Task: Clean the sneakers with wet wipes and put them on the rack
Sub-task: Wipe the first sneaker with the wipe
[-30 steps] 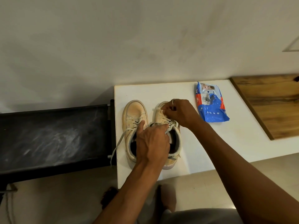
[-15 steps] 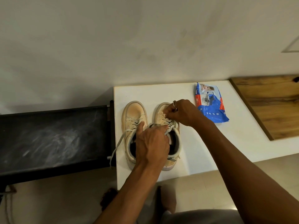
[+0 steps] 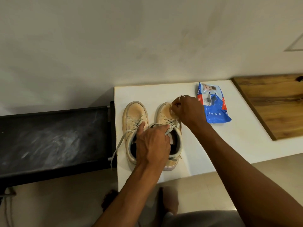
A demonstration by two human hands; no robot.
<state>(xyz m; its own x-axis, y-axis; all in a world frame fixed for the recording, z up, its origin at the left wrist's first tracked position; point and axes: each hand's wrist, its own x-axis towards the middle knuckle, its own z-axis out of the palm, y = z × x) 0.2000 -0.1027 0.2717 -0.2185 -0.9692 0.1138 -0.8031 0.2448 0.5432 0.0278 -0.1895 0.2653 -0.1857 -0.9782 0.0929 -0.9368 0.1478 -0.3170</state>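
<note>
Since a moment ago the right hand (image 3: 188, 110) has slid forward from the laces to the toe of the sneaker by the pack (image 3: 164, 114). Its grip is tight, fingers bunched on a pale scrap I take for a wipe (image 3: 172, 111), though it is too small to be sure. The left hand (image 3: 152, 143) has not shifted. Its grip is closed over the tongue and laces at the mouth of that same sneaker, pinning it down, with the thumb lying out across the laces of the other sneaker (image 3: 134, 113).

Both sneakers stand side by side, toes to the wall, at the left end of the white table (image 3: 229, 145). A loose lace trails over the table's edge. The blue wipes pack (image 3: 213, 110) lies just beside the right hand.

By my reckoning the job is at an early stage. One sneaker's toe is being rubbed, and both uppers look dull and yellowish. I cannot tell how much of the first is clean, and the second looks untouched. Neither is on the black rack (image 3: 54, 136), which stands against the table's left side, so the rest of the wiping and both placements remain.
</note>
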